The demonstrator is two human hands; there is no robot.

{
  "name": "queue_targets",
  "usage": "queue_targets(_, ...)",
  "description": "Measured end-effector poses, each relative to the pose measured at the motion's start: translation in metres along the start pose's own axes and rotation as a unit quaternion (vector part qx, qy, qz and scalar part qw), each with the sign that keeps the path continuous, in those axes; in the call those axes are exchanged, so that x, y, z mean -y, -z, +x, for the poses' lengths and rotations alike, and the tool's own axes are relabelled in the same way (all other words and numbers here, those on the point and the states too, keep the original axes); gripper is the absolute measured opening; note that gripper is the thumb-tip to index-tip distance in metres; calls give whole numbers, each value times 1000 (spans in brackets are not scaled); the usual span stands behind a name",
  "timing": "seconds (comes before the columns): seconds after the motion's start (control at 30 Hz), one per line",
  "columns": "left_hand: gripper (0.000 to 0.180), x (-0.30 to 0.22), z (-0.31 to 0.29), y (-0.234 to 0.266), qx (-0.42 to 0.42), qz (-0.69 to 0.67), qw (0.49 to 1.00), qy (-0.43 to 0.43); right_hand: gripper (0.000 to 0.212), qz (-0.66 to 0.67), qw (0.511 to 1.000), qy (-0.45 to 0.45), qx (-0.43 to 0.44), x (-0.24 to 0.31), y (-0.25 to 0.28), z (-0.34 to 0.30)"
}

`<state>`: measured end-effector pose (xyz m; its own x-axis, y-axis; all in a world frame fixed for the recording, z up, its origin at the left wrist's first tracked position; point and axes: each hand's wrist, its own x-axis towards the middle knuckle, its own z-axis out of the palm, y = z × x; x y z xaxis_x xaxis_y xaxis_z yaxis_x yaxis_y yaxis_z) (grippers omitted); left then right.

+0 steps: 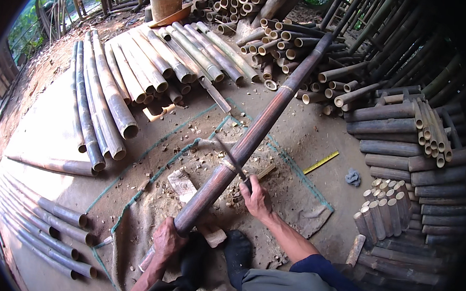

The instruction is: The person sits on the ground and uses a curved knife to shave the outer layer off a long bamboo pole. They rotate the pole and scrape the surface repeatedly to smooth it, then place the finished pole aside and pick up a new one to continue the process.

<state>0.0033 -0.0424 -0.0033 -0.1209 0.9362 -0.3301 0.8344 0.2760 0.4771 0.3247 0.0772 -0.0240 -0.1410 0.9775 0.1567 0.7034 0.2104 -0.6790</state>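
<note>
A long dark brown bamboo pole (pixel 261 127) slants from my lap area up toward the far right. My left hand (pixel 168 237) is closed around its near end. In my right hand (pixel 257 200) is the dark handle of a knife. The long narrow blade (pixel 229 155) lies across the pole at a node, where a pale band shows. Below the pole are a pale wooden block (pixel 181 185) and a smaller wood piece (pixel 214 236) by my dark-shod feet (pixel 237 252). Wood chips are scattered over a brown sack mat (pixel 308 225) with green edging.
Bamboo poles (pixel 108 84) lie in rows at the left and far left. Cut tubes (pixel 386 125) are stacked at the right and far back. A yellow measuring strip (pixel 321 162) and grey cloth (pixel 352 177) lie right of the mat. A bucket (pixel 165 5) stands far back.
</note>
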Motion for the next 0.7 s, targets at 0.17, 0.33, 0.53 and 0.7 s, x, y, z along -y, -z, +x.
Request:
queue_targets(0.17,57,1,7,10,51,-22,998,-13,43,-62,993,-92,-35,-3,4,7)
queue_targets(0.33,67,33,19,13,127,-51,990,-19,44,-53,990,125,41,25,11,-1)
queue_targets(0.53,73,35,30,14,187,-107,976,-23,46,12,996,-84,-30,-8,8,9)
queue_targets(0.7,76,39,42,22,266,-206,941,-17,51,-42,999,-5,26,-3,7,-4)
